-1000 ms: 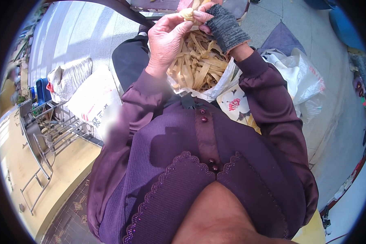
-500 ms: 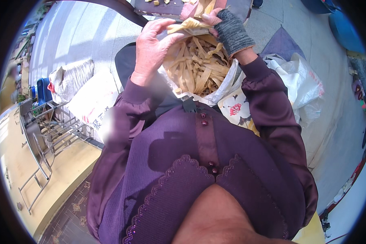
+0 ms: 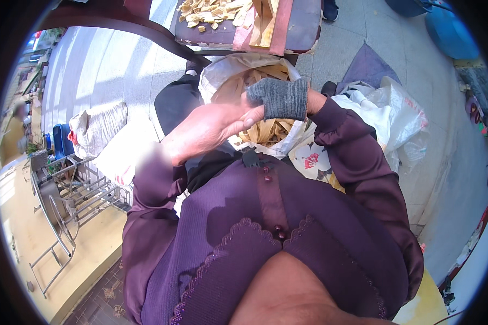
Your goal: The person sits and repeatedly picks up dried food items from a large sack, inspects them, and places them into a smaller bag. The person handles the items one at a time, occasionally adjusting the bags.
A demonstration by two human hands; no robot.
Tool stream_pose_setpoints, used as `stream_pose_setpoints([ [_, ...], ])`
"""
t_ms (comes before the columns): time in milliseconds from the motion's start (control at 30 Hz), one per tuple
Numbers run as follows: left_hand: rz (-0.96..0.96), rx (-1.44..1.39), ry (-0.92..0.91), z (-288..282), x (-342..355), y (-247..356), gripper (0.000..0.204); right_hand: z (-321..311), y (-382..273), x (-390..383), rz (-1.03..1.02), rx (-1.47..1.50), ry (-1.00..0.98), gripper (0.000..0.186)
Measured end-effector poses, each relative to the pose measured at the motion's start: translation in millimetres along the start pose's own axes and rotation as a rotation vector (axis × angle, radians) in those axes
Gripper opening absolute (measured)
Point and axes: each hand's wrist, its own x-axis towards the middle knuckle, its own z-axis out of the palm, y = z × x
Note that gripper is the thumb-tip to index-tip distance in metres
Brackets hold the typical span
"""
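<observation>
Floor (image 3: 350, 32): pale, brightest toward 10 o'clock.
Purple top (image 3: 320, 206): fills the view from centre down to 6 o'clock.
Sleeves: left sleeve (image 3: 152, 187) climbs from 8 o'clock; right sleeve (image 3: 358, 151) climbs from 4 o'clock, elbow out wide.
Seat (image 3: 303, 35): dark, at 12 o'clock near the upper edge; short yellow pieces (image 3: 214, 12) and pink material (image 3: 282, 27) on it.
Sack (image 3: 209, 81): white, open-mouthed, 12 o'clock, between seat and top.
Plastic bag (image 3: 409, 122): clear-white, between 2 and 3 o'clock.
Left hand (image 3: 214, 124): bare, slightly blurred; points toward 2 o'clock, far end hidden at the right hand.
Right hand (image 3: 276, 98): in grey fingerless glove, back upward, points to 9 o'clock, overlapping the left.
Meeting point: hands together over the sack mouth, one thumb showing, whose is unclear. Cannot tell whether anything is pinched between them.
Strips (image 3: 275, 131): tan, flat, tangled inside the sack, partly covered by the hands.
</observation>
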Motion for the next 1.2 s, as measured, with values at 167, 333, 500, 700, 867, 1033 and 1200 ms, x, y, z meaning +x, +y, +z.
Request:
stream_pose_setpoints([
  [167,0.074,0.374,-0.074,-24,-20,9,0.017,5,-11,-7,-0.111,0.037,0.023,0.041],
  [333,0.117,0.491,0.116,-34,-10,-32,0.012,-7,-24,-6,-0.038,-0.098,0.182,0.043],
  [500,0.193,0.417,0.706,0,51,-76,0.016,-21,15,4,0.027,-0.161,0.559,0.039],
  [700,-0.018,-0.863,0.369,-10,105,-95,0.021,-57,41,0,0.074,-0.418,0.898,0.038],
  [867,0.007,-0.567,0.571,-9,137,-104,0.023,-70,63,7,0.005,-0.874,0.968,0.043],
  [1033,-0.106,-0.664,0.547,-20,149,-97,0.025,-83,53,16,0.239,-0.547,1.008,0.048],
  [1200,-0.223,-0.585,0.517,-31,165,-100,0.029,-91,54,26,0.283,-0.493,1.067,0.052],
])
